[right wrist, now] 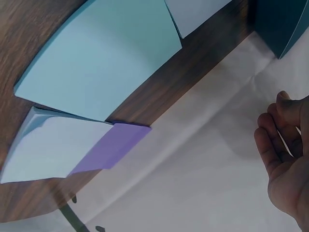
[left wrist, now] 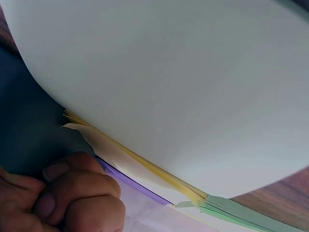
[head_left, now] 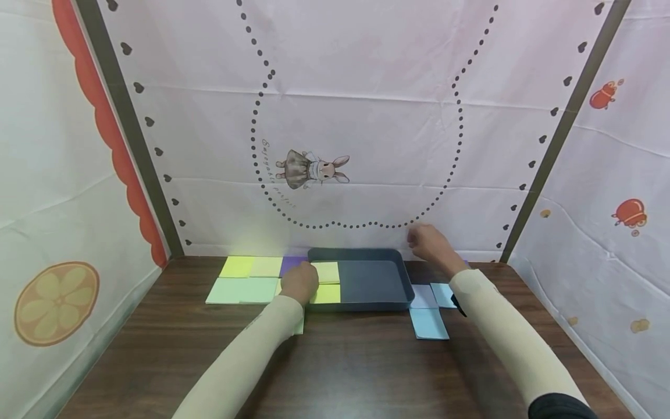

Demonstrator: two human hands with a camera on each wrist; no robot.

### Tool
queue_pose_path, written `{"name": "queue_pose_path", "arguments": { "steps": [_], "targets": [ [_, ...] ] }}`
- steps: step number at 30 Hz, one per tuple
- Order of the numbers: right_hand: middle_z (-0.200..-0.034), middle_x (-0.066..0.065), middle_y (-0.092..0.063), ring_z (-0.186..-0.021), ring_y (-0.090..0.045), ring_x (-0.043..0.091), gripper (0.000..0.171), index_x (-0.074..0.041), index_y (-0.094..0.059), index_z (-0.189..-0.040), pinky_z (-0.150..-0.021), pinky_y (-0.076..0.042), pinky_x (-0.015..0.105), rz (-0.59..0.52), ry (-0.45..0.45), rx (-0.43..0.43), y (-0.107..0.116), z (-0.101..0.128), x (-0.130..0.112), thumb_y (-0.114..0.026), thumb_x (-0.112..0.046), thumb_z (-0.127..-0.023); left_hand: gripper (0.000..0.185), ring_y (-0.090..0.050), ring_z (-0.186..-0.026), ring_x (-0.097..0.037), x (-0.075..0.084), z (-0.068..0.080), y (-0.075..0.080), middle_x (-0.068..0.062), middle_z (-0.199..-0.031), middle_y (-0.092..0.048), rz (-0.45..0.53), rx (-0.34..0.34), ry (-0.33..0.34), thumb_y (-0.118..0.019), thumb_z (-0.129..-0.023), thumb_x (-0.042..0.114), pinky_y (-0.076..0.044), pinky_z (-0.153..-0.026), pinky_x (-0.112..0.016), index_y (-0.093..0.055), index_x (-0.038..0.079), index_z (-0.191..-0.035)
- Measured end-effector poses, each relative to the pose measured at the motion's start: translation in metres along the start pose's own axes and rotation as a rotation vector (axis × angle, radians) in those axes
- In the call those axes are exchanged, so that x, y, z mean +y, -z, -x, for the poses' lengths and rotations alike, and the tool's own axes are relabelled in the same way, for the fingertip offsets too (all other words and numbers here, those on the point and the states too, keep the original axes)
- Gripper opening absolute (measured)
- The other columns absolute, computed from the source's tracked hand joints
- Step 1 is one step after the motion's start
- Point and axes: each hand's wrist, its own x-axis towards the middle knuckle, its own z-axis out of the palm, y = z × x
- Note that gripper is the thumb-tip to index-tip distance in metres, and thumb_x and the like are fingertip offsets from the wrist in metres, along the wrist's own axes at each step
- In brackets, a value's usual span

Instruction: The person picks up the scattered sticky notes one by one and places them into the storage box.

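On the wooden table (head_left: 340, 366), against the patterned backdrop (head_left: 366, 116), sat a dark tray (head_left: 373, 281) holding yellow note pads (head_left: 327, 282). Green and yellow pads (head_left: 246, 279) lay left of it, blue pads (head_left: 429, 320) right. Left hand (head_left: 299, 283) was clenched at the tray's left edge, covering part of the pads; what it pinched was unclear. Right hand (head_left: 426, 243) hovered relaxed, holding nothing, beyond the tray's far right corner.
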Motion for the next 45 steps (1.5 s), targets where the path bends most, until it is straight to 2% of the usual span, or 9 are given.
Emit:
{"name": "queue_pose_path", "arguments": {
  "steps": [10,20,21,25,27,28,31,38,45],
  "targets": [
    [-0.117,0.019,-0.076,-0.103,-0.073,0.034,0.026,0.0,-0.074,-0.122,-0.094,-0.066,0.05,-0.018,-0.067,-0.015,0.002,0.008,0.019,-0.07,0.006,-0.098,0.041,-0.066,-0.067,-0.021,0.0,0.002,-0.001,-0.011,-0.092,-0.069,-0.012,0.004,-0.006,-0.054,-0.112,0.015,-0.058,-0.048,-0.045,-0.061,-0.013,-0.141],
    [-0.107,0.018,-0.075,-0.094,-0.071,0.032,0.015,-0.001,-0.073,-0.115,-0.086,-0.065,0.047,0.047,-0.07,-0.037,0.005,0.014,0.04,-0.071,0.002,-0.1,0.042,-0.066,-0.067,-0.021,0.001,0.001,0.001,-0.011,-0.093,-0.069,-0.007,-0.006,-0.001,-0.059,-0.11,0.014,-0.056,-0.047,-0.042,-0.06,-0.012,-0.143],
    [-0.107,0.019,-0.075,-0.095,-0.071,0.032,0.015,0.0,-0.073,-0.114,-0.087,-0.065,0.047,0.053,-0.07,-0.039,0.005,0.014,0.041,-0.071,0.002,-0.1,0.041,-0.067,-0.068,-0.022,0.005,0.009,0.007,-0.011,-0.093,-0.069,-0.002,-0.007,0.002,-0.06,-0.11,0.012,-0.057,-0.048,-0.042,-0.06,-0.013,-0.142],
    [-0.107,0.02,-0.076,-0.093,-0.07,0.033,0.014,0.002,-0.074,-0.113,-0.087,-0.064,0.049,0.085,-0.059,-0.052,0.006,0.015,0.05,-0.071,0.002,-0.1,0.04,-0.066,-0.067,-0.022,0.005,0.011,0.008,-0.012,-0.092,-0.069,-0.003,-0.01,-0.002,-0.06,-0.109,0.011,-0.057,-0.048,-0.044,-0.061,-0.013,-0.141],
    [-0.108,0.021,-0.077,-0.093,-0.07,0.033,0.014,0.003,-0.075,-0.113,-0.087,-0.063,0.05,0.105,-0.054,-0.06,0.008,0.015,0.056,-0.071,0.001,-0.1,0.039,-0.066,-0.067,-0.022,0.005,0.01,0.008,-0.012,-0.092,-0.069,-0.002,-0.015,-0.005,-0.059,-0.109,0.01,-0.057,-0.048,-0.045,-0.061,-0.014,-0.14],
    [-0.108,0.021,-0.077,-0.094,-0.071,0.033,0.015,0.004,-0.075,-0.114,-0.088,-0.063,0.051,0.11,-0.056,-0.066,0.009,0.015,0.06,-0.071,0.001,-0.1,0.039,-0.066,-0.066,-0.022,0.0,0.001,0.001,-0.012,-0.092,-0.069,-0.005,-0.016,-0.008,-0.058,-0.11,0.012,-0.056,-0.046,-0.044,-0.061,-0.013,-0.14],
    [-0.111,0.024,-0.077,-0.097,-0.072,0.035,0.018,0.006,-0.075,-0.116,-0.093,-0.064,0.054,0.135,-0.063,-0.079,0.013,0.015,0.069,-0.07,0.002,-0.1,0.039,-0.066,-0.065,-0.021,-0.003,-0.004,-0.003,-0.011,-0.091,-0.068,-0.009,-0.019,-0.014,-0.056,-0.111,0.014,-0.055,-0.044,-0.042,-0.062,-0.012,-0.14],
    [-0.118,0.028,-0.076,-0.107,-0.073,0.041,0.021,0.01,-0.074,-0.122,-0.101,-0.063,0.058,0.117,-0.128,-0.095,0.018,0.02,0.085,-0.07,0.002,-0.102,0.038,-0.065,-0.063,-0.02,-0.005,-0.007,-0.003,-0.009,-0.088,-0.066,-0.01,-0.028,-0.021,-0.052,-0.113,0.016,-0.054,-0.043,-0.041,-0.061,-0.012,-0.137],
    [-0.118,0.028,-0.075,-0.107,-0.073,0.041,0.022,0.009,-0.073,-0.122,-0.097,-0.063,0.058,0.102,-0.166,-0.124,0.017,0.029,0.097,-0.069,0.0,-0.103,0.033,-0.065,-0.065,-0.02,-0.005,-0.007,-0.005,-0.009,-0.089,-0.067,-0.008,-0.013,-0.017,-0.053,-0.113,0.017,-0.054,-0.043,-0.042,-0.065,-0.008,-0.13]
  ]
}}
